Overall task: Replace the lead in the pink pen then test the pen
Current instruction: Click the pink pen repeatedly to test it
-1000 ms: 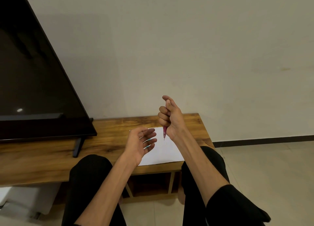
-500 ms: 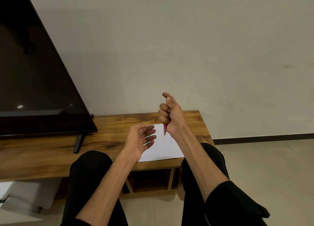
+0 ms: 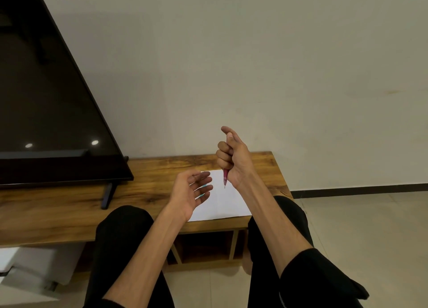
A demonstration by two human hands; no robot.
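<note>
At nine to eleven o'clock we see a dark television screen (image 3: 46, 103) standing on the wooden bench (image 3: 69, 205), one slim black foot (image 3: 107, 195) planted on the wood near its lower right corner. Below it, at about eight o'clock, a pale object sits on the floor under the bench (too blurred for us to name).

Nearer the centre, our left hand (image 3: 191, 191) hangs above the bench with the palm turned up and toward the right, fingers (image 3: 203, 189) loosely spread and gently curled; it grips nothing that we can make out, though small turquoise glints show between the fingers (we cannot tell what they are). Behind and below it a white sheet of paper (image 3: 222, 203) lies flat on the bench, its near edge close to the bench's front edge.

Just to the right, at about one o'clock from the left hand, our right hand (image 3: 232, 159) is closed in a fist around the pink pen (image 3: 225, 177), thumb raised over the top. The pen stands roughly upright, tip down, hanging above the paper and apart from it. Both knees in black trousers (image 3: 122, 238) flank the bench below.
</note>
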